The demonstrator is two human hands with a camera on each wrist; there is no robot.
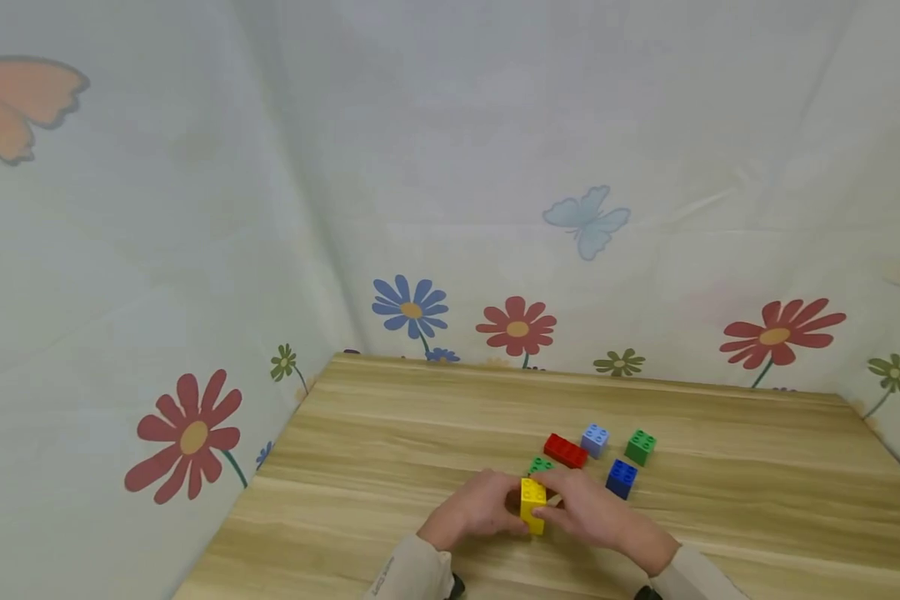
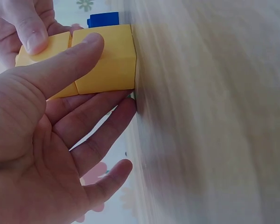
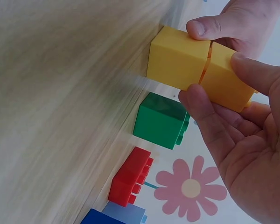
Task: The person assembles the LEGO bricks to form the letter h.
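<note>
Jointly pinched, low by the left hand (image 1: pixel 482 504), high by the right hand (image 1: pixel 591 510), two stacked yellow toy bricks (image 1: pixel 531 500), upright on the tabletop (image 1: pixel 390 433), near a green brick (image 1: pixel 542 464), a red brick (image 1: pixel 566 451).

Soft, diffuse light, slightly dim in the head view; beside the yellow blocks (image 2: pixel 113 65), faint shadow darkens the bench (image 2: pixel 214 116), whose grain (in both wrist views) looks smeared and blurry.
</note>
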